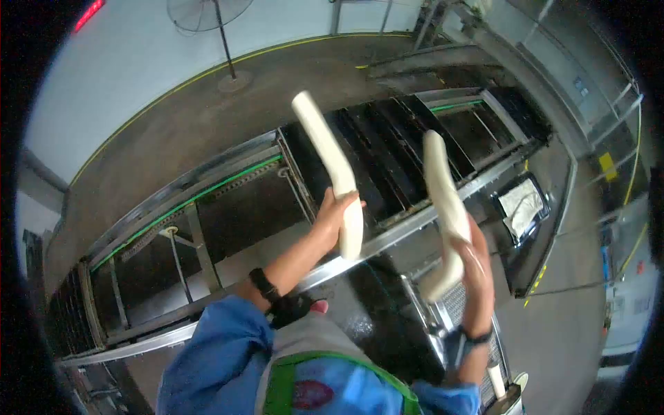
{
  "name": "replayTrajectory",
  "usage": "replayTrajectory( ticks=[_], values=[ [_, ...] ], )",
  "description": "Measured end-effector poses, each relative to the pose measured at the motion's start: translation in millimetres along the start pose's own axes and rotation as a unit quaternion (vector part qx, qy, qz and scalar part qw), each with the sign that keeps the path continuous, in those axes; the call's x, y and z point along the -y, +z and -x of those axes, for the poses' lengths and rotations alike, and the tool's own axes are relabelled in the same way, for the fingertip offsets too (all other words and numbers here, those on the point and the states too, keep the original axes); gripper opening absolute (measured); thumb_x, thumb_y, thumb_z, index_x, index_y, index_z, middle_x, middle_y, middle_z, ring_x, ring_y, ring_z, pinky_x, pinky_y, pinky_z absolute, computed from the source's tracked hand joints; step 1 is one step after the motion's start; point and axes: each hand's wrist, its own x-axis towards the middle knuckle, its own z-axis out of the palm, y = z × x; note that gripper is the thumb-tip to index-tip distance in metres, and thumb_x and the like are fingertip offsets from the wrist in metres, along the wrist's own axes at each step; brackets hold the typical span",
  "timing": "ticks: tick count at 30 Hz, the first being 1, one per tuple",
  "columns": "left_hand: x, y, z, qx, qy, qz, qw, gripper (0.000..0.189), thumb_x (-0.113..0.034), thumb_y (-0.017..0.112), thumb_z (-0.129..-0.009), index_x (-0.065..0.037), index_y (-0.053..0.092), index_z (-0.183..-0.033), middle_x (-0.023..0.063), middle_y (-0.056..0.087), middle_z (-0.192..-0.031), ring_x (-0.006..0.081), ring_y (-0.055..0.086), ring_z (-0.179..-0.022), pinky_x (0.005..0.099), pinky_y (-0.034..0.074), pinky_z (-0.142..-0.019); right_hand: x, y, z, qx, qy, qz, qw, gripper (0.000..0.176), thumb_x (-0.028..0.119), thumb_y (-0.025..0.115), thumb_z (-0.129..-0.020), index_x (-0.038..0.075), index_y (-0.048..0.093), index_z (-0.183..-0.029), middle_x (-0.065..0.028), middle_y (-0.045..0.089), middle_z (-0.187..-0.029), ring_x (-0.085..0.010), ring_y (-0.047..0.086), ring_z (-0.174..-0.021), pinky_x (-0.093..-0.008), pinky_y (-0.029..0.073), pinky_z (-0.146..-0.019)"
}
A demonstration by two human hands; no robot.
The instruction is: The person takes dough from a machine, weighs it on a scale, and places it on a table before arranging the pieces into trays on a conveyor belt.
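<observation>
A long, smooth, cream-coloured bent rod point(330, 158) is in my left hand point(332, 220), whose fingers are wrapped round its lower part. My right hand point(476, 268) grips a second cream-coloured bent rod point(445, 190), also near its lower end. Both rods point up and away from me, side by side and apart, with rounded ends. In this view they overlap the dark slatted section point(377, 149) of a long metal-framed conveyor point(387, 238) in front of me. What the rods are made of does not show.
Left of the slats, the conveyor frame has openings with crossbars and a chain beside a green strip point(207, 192). A black tray point(520, 207) with a pale cloth lies at right. A perforated metal rack point(456, 304) stands near my right arm. A pedestal fan point(223, 41) stands beyond.
</observation>
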Motion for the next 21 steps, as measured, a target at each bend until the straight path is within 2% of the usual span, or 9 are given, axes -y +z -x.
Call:
replayTrajectory(
  ticks=[3,5,8,9,11,13,15,17,21],
  values=[
    [66.0,-84.9,-73.1,-0.021,-0.073,0.048,0.996,0.052,-0.010,0.054,-0.078,-0.006,0.029,-0.123,0.0116,0.048,-0.109,0.0248,0.050,-0.100,0.0390,0.042,-0.083,-24.3,70.7,-94.1,0.145,0.067,-0.016,0.987,0.055,0.024,0.059,-0.076,0.000,0.040,-0.122,-0.0058,0.052,-0.103,-0.0135,0.049,-0.089,-0.0245,0.041,-0.074],
    [40.0,-70.6,-39.5,-0.106,-0.064,0.056,0.991,0.061,-0.008,0.055,-0.076,-0.009,0.023,-0.128,0.0143,0.044,-0.113,0.0261,0.047,-0.102,0.0387,0.041,-0.085,-89.6,107.5,-124.2,0.113,0.010,0.020,0.993,0.057,0.028,0.060,-0.078,0.000,0.040,-0.123,-0.0086,0.053,-0.100,-0.0155,0.051,-0.088,-0.0253,0.042,-0.076],
    [56.9,-85.0,-55.2,-0.175,-0.019,-0.019,0.984,0.079,-0.001,0.056,-0.071,-0.015,0.012,-0.135,0.0184,0.033,-0.123,0.0303,0.041,-0.108,0.0379,0.038,-0.090,-159.9,128.6,-135.4,0.150,-0.041,0.332,0.930,0.062,0.026,0.059,-0.075,0.003,0.033,-0.126,-0.0232,0.056,-0.097,-0.0318,0.057,-0.090,-0.0354,0.043,-0.081],
    [54.3,-83.7,-56.7,-0.159,0.012,-0.098,0.982,0.086,0.003,0.056,-0.069,-0.016,0.008,-0.137,0.0198,0.026,-0.129,0.0332,0.038,-0.112,0.0374,0.037,-0.092,-145.4,131.0,-127.7,0.224,-0.118,0.405,0.879,0.064,0.023,0.058,-0.072,0.005,0.031,-0.127,-0.0245,0.054,-0.102,-0.0380,0.053,-0.093,-0.0415,0.041,-0.082],
    [47.0,-88.0,-67.2,-0.211,0.008,-0.282,0.936,0.083,0.009,0.054,-0.065,-0.014,0.016,-0.136,0.0233,0.014,-0.134,0.0370,0.030,-0.119,0.0372,0.032,-0.096,-145.1,149.3,-134.6,0.217,0.045,0.409,0.885,0.064,0.019,0.058,-0.071,0.006,0.030,-0.127,-0.0238,0.054,-0.103,-0.0397,0.052,-0.094,-0.0432,0.041,-0.081],
    [34.7,-109.2,-78.8,-0.184,0.076,-0.436,0.877,0.077,0.010,0.050,-0.067,-0.013,0.020,-0.134,0.0266,0.008,-0.134,0.0394,0.023,-0.123,0.0370,0.027,-0.099,-150.5,157.1,-149.2,0.241,0.014,0.385,0.891,0.064,0.017,0.058,-0.071,0.006,0.029,-0.127,-0.0234,0.054,-0.102,-0.0399,0.052,-0.094,-0.0429,0.041,-0.080],
    [21.0,-122.3,-80.3,-0.182,0.130,-0.493,0.841,0.073,0.010,0.047,-0.068,-0.012,0.022,-0.133,0.0281,0.010,-0.133,0.0421,0.022,-0.123,0.0358,0.026,-0.099,-158.3,164.8,-158.4,0.261,-0.026,0.360,0.895,0.065,0.014,0.058,-0.071,0.005,0.028,-0.127,-0.0231,0.055,-0.101,-0.0401,0.052,-0.093,-0.0425,0.042,-0.080],
    [8.1,-121.1,-78.7,-0.205,0.146,-0.526,0.813,0.071,0.010,0.046,-0.069,-0.009,0.023,-0.133,0.0288,0.015,-0.131,0.0434,0.022,-0.122,0.0359,0.027,-0.099,-167.4,178.6,-157.0,0.223,-0.060,0.330,0.915,0.056,0.013,0.054,-0.075,0.021,0.032,-0.126,-0.0211,0.055,-0.102,-0.0401,0.053,-0.092,-0.0439,0.043,-0.078],
    [21.9,-132.8,-57.1,-0.161,0.091,-0.552,0.813,0.073,0.005,0.050,-0.068,-0.004,0.019,-0.133,0.0300,0.013,-0.131,0.0427,0.026,-0.120,0.0358,0.027,-0.099,-115.0,176.7,-126.3,0.261,0.046,0.402,0.876,0.049,0.017,0.054,-0.076,0.020,0.040,-0.122,-0.0197,0.058,-0.096,-0.0370,0.055,-0.088,-0.0437,0.044,-0.076]
  ],
)
